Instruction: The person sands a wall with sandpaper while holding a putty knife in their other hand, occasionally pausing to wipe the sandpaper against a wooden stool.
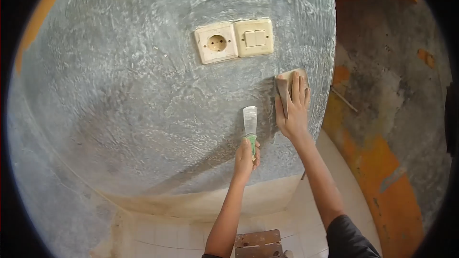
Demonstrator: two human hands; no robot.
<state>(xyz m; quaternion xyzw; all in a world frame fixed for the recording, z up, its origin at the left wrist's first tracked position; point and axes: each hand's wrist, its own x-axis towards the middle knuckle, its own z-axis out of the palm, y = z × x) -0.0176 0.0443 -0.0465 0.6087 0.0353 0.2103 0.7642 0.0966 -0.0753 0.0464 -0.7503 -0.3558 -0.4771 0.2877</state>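
My left hand (244, 162) is wrapped around the green handle of a putty knife (250, 120), its metal blade pointing up close in front of the grey wall (143, 91). To the right and higher up, my right hand (293, 117) presses a folded sheet of sandpaper (283, 88) flat on the wall, fingers stretched over it and one edge of the sheet curling between thumb and fingers. That sheet lies near the wall's right edge, just below the light switch (255, 38). The wall's surface is rough, with pale streaks and ridges.
A cream power socket (216, 43) sits beside the switch. Below, a wooden stool (258, 244) stands on the white tiled floor (177, 239). Past the wall's right edge is another surface with orange and grey patches (382, 162).
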